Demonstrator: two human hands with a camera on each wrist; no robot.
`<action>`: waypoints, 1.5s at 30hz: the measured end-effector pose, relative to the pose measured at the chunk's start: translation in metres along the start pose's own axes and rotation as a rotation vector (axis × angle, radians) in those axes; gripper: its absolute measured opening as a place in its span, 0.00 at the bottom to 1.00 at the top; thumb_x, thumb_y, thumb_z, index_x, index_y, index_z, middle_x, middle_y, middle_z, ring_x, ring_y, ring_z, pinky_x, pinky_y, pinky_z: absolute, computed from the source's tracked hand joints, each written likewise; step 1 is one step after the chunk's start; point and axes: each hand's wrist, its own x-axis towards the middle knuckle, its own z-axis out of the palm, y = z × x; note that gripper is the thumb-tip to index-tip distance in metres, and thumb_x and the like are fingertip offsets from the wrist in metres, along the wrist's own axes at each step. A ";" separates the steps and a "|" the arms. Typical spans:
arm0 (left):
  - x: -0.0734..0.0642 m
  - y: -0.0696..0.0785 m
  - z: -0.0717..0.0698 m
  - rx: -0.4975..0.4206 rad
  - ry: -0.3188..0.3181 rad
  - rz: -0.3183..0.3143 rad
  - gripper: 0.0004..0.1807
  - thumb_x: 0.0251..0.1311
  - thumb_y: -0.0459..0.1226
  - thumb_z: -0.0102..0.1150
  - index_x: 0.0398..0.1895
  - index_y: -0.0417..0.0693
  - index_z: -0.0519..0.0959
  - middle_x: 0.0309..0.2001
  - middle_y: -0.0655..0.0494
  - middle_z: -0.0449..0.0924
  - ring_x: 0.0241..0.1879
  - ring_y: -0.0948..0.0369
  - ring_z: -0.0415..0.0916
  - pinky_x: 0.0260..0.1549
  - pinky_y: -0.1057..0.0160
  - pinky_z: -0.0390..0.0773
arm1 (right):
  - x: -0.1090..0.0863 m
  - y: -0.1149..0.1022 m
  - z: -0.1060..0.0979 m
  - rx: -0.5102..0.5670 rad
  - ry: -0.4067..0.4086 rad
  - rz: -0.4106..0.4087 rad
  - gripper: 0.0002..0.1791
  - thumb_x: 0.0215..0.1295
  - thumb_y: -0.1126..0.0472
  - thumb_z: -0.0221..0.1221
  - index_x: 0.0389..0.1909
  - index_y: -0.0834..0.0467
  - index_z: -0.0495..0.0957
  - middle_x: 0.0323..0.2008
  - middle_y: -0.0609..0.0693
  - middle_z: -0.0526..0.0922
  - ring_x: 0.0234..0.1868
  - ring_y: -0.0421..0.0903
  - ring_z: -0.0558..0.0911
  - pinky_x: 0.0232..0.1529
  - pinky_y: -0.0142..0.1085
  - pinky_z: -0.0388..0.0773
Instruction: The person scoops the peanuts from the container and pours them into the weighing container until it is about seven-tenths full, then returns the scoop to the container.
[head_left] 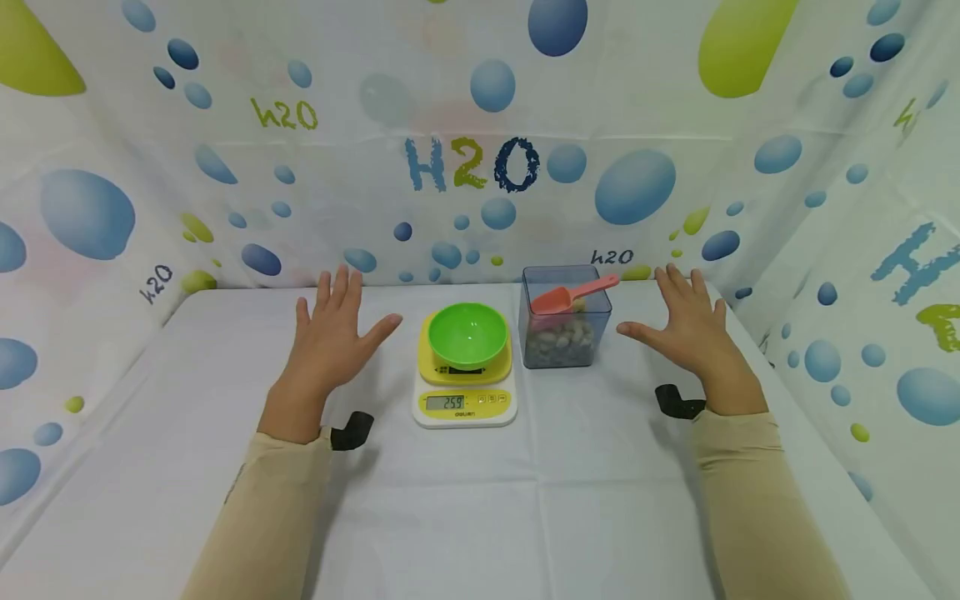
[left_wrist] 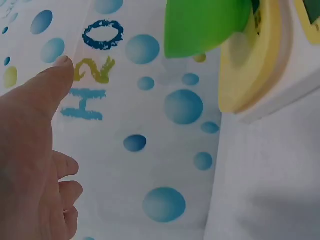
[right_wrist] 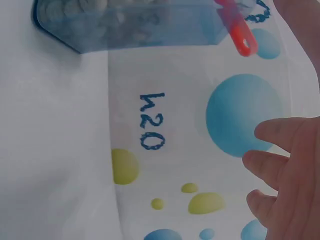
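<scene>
My left hand is held with fingers spread, left of a yellow and white kitchen scale, and holds nothing. On the scale's platform sits a green bowl; the display seems to read 259. Right of the scale stands a clear bluish plastic container partly filled with pale, rounded pieces. A pink-red scoop lies across its top, its handle pointing right. To the right of the container my right hand is spread too, thumb toward the container, with nothing in it. Both hands show in their wrist views.
A white cloth with creases covers the table. Behind it and at both sides hangs a white curtain printed with blue and green drops and H2O lettering. Dark straps or mounts sit at both wrists, beside the beige sleeves.
</scene>
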 end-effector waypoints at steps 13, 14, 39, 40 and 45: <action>0.030 0.078 0.000 0.063 -0.060 0.230 0.55 0.62 0.72 0.40 0.80 0.48 0.38 0.80 0.53 0.32 0.79 0.54 0.26 0.74 0.39 0.30 | 0.023 -0.030 -0.024 -0.088 0.018 -0.211 0.54 0.60 0.31 0.59 0.77 0.58 0.51 0.77 0.60 0.51 0.78 0.64 0.41 0.68 0.73 0.39; 0.032 0.084 0.002 0.074 -0.073 0.242 0.56 0.61 0.72 0.39 0.80 0.48 0.38 0.81 0.53 0.32 0.79 0.54 0.27 0.74 0.39 0.30 | 0.026 -0.034 -0.024 -0.099 0.010 -0.229 0.53 0.61 0.33 0.60 0.77 0.59 0.53 0.77 0.60 0.53 0.78 0.64 0.43 0.69 0.72 0.41; 0.061 0.158 0.058 0.106 -0.219 0.366 0.43 0.70 0.62 0.43 0.78 0.47 0.51 0.79 0.53 0.47 0.79 0.56 0.41 0.76 0.46 0.37 | 0.061 -0.074 -0.003 -0.241 -0.106 -0.468 0.13 0.64 0.56 0.65 0.45 0.60 0.85 0.38 0.54 0.80 0.44 0.55 0.75 0.49 0.48 0.75; 0.061 0.158 0.059 0.113 -0.216 0.368 0.42 0.71 0.61 0.42 0.78 0.47 0.51 0.79 0.53 0.47 0.79 0.57 0.41 0.76 0.46 0.37 | 0.060 -0.075 -0.003 -0.240 -0.110 -0.461 0.13 0.64 0.56 0.66 0.45 0.59 0.85 0.38 0.53 0.80 0.43 0.54 0.74 0.47 0.47 0.75; 0.060 0.160 0.061 0.106 -0.198 0.369 0.39 0.73 0.60 0.40 0.79 0.48 0.51 0.79 0.54 0.47 0.79 0.57 0.43 0.77 0.49 0.38 | 0.059 -0.079 -0.014 -0.240 -0.124 -0.441 0.11 0.63 0.57 0.66 0.43 0.58 0.86 0.35 0.52 0.78 0.37 0.50 0.75 0.40 0.43 0.75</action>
